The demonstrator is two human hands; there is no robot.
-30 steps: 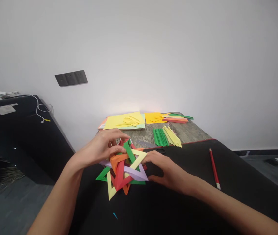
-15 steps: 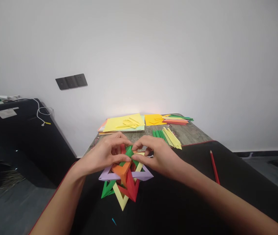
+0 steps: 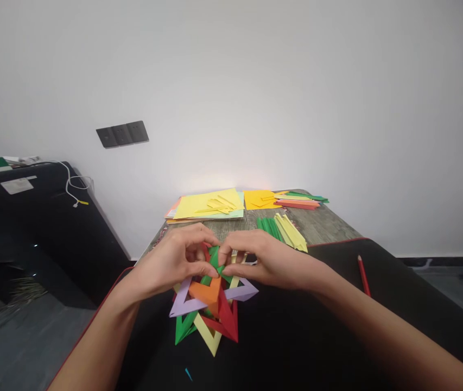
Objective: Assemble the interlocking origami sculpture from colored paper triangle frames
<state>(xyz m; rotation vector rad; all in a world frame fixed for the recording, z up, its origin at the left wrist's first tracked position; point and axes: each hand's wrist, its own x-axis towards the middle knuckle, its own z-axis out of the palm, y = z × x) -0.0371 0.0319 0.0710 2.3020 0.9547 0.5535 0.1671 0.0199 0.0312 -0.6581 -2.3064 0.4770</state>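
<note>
A star-like origami model [image 3: 207, 296] of interlocked folded paper strips in green, orange, red, lilac and pale yellow is over the black mat. My left hand [image 3: 182, 255] pinches its green top part from the left, thumb low and fingers behind. From the right, my right hand [image 3: 255, 255] closes thumb and fingers on the same green folded strip [image 3: 214, 256]. The fingertips of both hands nearly meet there. The back of the model is hidden by my hands.
Folded green strips [image 3: 269, 227] and pale yellow strips [image 3: 291, 232] lie beyond my right hand. Paper sheets [image 3: 190, 205] and more coloured strips [image 3: 298, 203] are at the back by the wall. A red pencil [image 3: 363, 276] and a blue scrap [image 3: 188, 374] rest on the black mat [image 3: 296, 336].
The origami model has turned and tilted slightly, its lower points shifting right and down. My right fingers have bent further over the green tip. The whole view has shifted a little.
</note>
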